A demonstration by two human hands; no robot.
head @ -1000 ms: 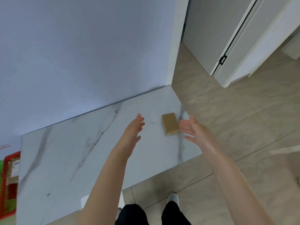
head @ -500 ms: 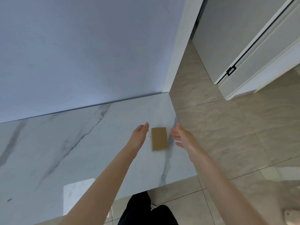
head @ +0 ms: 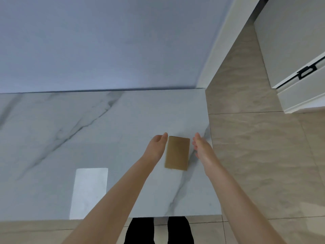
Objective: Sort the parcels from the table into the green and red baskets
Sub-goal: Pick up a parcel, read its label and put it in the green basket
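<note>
- Head view: one marble-patterned white table (head: 105,138) stands with its far edge against a pale blue wall (head: 105,41).
- One parcel (head: 177,153), a flat brown cardboard rectangle, lies flat on the table near its right edge, about halfway between the far and front edges. Its long sides run away from the person.
- Two bare hands flank it, one on each side.
- The left hand (head: 156,146) is just beside the parcel's left long side, fingers straight and together, holding nothing. I cannot tell whether it touches the cardboard.
- The right hand (head: 200,147) is by the right long side with a narrow gap showing, fingers loosely extended, holding nothing.
- One bright rectangular patch of light (head: 89,191) lies near the table's front edge.
- Beige tiled floor (head: 255,155) lies past the right edge, and one white door (head: 299,59) stands beyond.
- Two dark trouser legs (head: 140,231) show below the front edge.
</note>
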